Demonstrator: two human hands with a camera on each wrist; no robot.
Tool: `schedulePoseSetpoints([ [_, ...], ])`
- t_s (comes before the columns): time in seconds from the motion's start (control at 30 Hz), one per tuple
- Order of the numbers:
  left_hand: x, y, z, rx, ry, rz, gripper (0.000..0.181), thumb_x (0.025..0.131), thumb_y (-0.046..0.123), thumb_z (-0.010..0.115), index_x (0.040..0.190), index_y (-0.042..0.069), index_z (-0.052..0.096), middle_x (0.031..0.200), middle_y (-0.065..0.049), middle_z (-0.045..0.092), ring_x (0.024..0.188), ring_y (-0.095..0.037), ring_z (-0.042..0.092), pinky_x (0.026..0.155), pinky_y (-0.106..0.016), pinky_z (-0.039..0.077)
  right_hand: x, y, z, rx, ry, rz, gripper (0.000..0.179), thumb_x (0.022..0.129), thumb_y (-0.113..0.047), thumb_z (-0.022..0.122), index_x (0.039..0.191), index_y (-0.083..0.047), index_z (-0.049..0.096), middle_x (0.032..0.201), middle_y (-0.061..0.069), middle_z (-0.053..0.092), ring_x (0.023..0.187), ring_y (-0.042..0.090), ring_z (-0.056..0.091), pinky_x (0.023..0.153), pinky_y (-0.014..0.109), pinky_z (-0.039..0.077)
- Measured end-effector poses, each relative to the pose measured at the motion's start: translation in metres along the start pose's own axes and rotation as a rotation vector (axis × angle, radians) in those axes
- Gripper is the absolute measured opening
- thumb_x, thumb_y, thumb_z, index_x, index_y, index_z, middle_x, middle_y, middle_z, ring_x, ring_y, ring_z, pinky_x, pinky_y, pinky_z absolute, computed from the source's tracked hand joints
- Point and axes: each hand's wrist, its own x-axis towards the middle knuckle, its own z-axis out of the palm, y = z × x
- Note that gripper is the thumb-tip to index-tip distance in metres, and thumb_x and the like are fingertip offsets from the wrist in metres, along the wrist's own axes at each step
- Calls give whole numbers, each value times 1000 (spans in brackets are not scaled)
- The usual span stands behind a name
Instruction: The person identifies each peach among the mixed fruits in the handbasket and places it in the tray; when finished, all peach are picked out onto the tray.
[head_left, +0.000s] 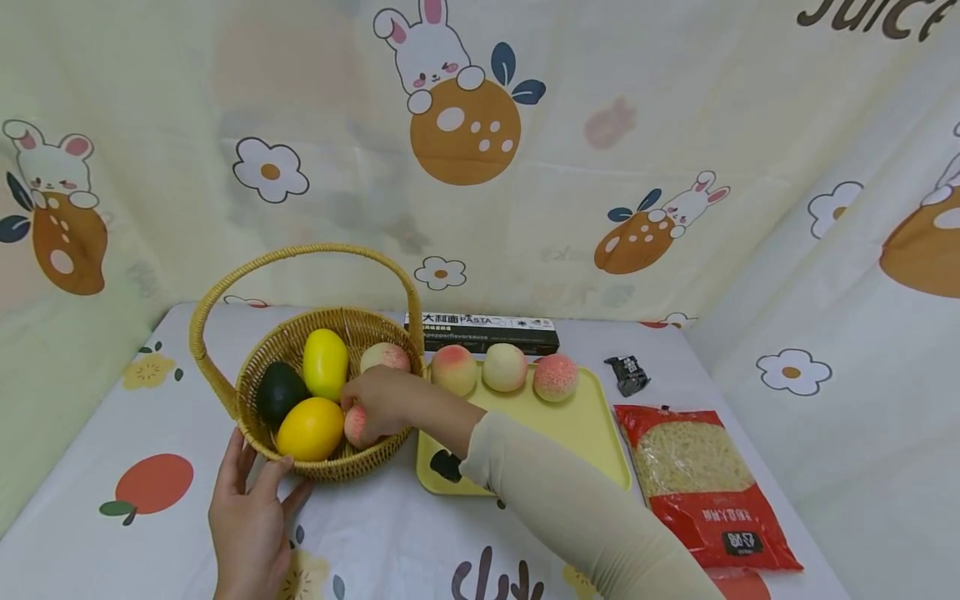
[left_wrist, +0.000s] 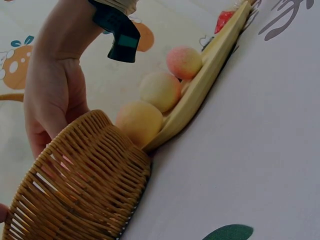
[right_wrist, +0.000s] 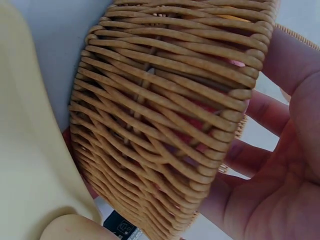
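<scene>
A round wicker basket point(head_left: 337, 473) with a tall handle stands on the left of the table. It holds a dark green avocado point(head_left: 281, 393), a yellow mango-like fruit point(head_left: 326, 364), an orange-yellow fruit point(head_left: 310, 428) and a peach point(head_left: 385, 357) at the back right. My right hand point(head_left: 381, 400) reaches in over the right rim and grips another pink peach point(head_left: 355, 426), partly covered by the fingers. At the basket's front left, my left hand point(head_left: 251, 508) holds the side, thumb at the rim. From the right wrist, the weave point(right_wrist: 160, 110) hides much of the right hand point(right_wrist: 280, 150).
Three peaches point(head_left: 505, 367) sit in a row along the back of a yellow tray point(head_left: 577, 442), right beside the basket. Behind stands a black-and-white pasta box point(head_left: 487, 333). A small black packet point(head_left: 627, 375) and a red pasta bag point(head_left: 705, 492) lie to the right.
</scene>
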Motion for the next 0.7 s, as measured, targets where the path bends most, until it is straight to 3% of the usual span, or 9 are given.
schedulePoseSetpoints([
  [0.23,0,0,0,0,-5,-4,82,103,13,58,167,46,19,179,2,17,157,-35,38,100,-61,52,-2,5,2,17,40,-39,24,85,-23,84,106,-21,72,96,-8,67,91,12,58,75,20,47],
  [0.37,0,0,1,-1,-5,-7,82,103,14,58,168,45,19,179,3,17,157,-36,37,100,-60,52,-7,11,1,59,80,-51,31,83,-26,86,111,-21,72,102,-6,70,94,12,57,77,20,48],
  [0.53,0,1,1,3,-3,-4,81,104,14,59,168,46,19,179,2,17,156,-36,38,100,-59,53,-14,17,-6,133,143,-41,45,80,-28,87,121,-21,72,111,-3,68,103,12,55,82,20,49],
  [0.7,0,0,0,3,0,-5,81,104,15,59,167,46,19,179,3,17,156,-36,38,100,-59,53,-20,22,-13,254,200,-67,45,77,-28,88,118,-22,72,109,-2,68,103,14,57,78,21,52],
])
